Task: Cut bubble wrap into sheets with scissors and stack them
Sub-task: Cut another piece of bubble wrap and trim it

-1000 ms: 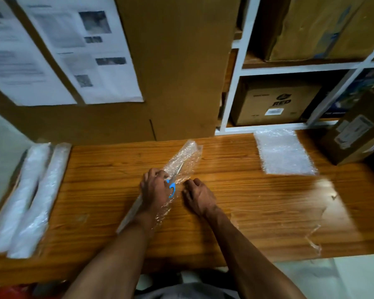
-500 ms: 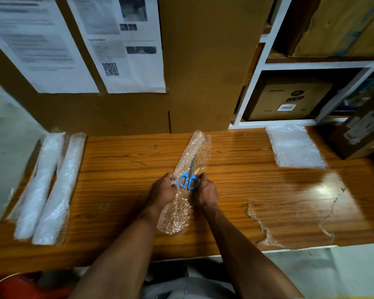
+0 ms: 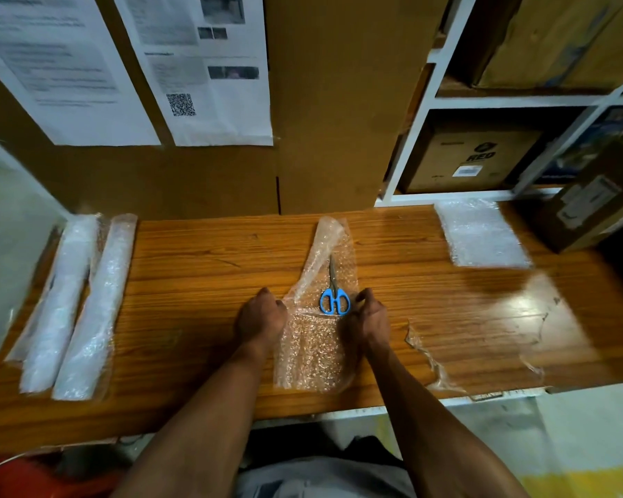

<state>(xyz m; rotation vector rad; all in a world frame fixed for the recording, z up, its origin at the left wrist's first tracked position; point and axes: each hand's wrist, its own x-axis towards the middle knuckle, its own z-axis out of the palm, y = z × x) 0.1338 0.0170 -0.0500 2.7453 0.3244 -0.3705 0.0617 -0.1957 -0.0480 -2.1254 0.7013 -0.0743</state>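
A clear piece of bubble wrap [image 3: 315, 350] lies at the middle of the wooden table [image 3: 202, 282], partly unrolled, its far end still curled. Blue-handled scissors [image 3: 334, 292] lie shut on top of it, blades pointing away from me. My left hand [image 3: 261, 318] grips the wrap's left edge with curled fingers. My right hand [image 3: 367, 316] pinches its right edge beside the scissor handles. A stack of cut bubble wrap sheets [image 3: 479, 233] lies at the back right of the table.
Two rolls of bubble wrap [image 3: 83, 303] lie along the table's left end. Torn clear film [image 3: 482, 339] covers the table's right part. A cardboard panel [image 3: 321, 102] with taped papers stands behind; a white shelf [image 3: 418, 113] with boxes and a brown box [image 3: 590, 199] are at right.
The bubble wrap has been spread wider from a narrow roll. My hands have moved apart to its two edges, and the scissors now lie free on top of it.
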